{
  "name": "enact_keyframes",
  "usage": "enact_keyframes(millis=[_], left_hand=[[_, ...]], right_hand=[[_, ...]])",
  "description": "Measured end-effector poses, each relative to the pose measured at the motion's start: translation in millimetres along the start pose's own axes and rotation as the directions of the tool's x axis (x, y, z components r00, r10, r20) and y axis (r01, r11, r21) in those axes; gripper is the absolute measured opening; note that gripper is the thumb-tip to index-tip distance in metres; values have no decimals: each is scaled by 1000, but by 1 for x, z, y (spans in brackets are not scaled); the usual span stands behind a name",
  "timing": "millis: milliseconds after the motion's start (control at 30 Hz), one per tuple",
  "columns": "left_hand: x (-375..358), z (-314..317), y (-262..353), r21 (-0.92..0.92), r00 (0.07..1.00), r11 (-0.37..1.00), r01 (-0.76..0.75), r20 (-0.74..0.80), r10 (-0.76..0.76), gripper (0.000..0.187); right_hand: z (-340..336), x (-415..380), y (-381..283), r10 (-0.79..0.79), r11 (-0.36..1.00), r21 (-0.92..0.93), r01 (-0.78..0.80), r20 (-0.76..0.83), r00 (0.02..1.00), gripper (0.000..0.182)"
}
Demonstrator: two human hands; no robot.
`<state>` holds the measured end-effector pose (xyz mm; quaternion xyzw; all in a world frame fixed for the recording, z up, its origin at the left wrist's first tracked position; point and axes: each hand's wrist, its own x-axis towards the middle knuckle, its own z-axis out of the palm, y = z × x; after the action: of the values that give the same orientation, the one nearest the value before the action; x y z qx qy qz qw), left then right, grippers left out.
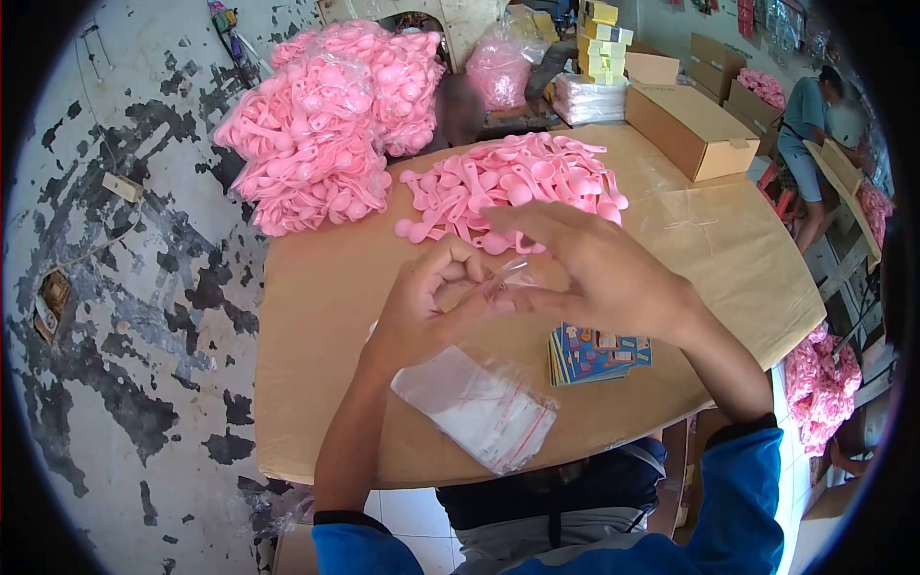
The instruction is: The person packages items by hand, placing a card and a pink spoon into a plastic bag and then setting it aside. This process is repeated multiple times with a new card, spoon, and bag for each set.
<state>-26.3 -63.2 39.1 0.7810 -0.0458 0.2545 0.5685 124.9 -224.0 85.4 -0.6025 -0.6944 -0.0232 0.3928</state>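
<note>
A small clear plastic bag is in front of me above the table. My left hand is closed, with its thumb and fingers pinching the bag. Close on the other side, my right hand has its fingers stretched out and apart from the thumb, whose tip is by the bag. Under my hands lies a stack of flat clear bags with red-striped edges. A stack of blue printed cards sits below my right hand. Beyond my hands is a loose pile of pink plastic spoons.
Large clear sacks of pink spoons stand at the table's far left. A cardboard box is at the far right corner of the brown-covered table. Yellow boxes are stacked behind. Another person is at the right.
</note>
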Motion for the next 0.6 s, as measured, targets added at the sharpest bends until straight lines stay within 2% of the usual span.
enact_keyframes(millis=[33,133,167,267,367,467,567,600], left_hand=[[0,1,3,-33,1000,999,1,-15,-1,13],[4,6,12,-160,992,987,-18,-129,-2,17],[5,8,13,-208,984,978,-30,-179,-8,22],[8,8,9,-229,990,973,20,-134,-52,33],[9,4,2,-147,984,980,138,-91,-152,30],[8,11,-12,-155,971,975,158,-158,-182,25],[6,13,-10,-62,973,975,211,-81,-216,25],[6,13,-11,-66,970,972,227,-70,-232,25]], right_hand=[[1,5,3,35,999,26,-37,81,996,41],[0,13,4,179,897,365,-250,217,960,32],[10,10,13,147,859,479,-180,105,983,19],[14,5,11,269,748,619,-238,44,962,14],[17,-2,19,375,690,660,-296,23,927,14],[26,-13,31,410,762,554,-334,-14,912,16],[27,-18,29,264,910,356,-212,-105,959,15],[24,-20,29,303,890,370,-268,-38,952,15]])
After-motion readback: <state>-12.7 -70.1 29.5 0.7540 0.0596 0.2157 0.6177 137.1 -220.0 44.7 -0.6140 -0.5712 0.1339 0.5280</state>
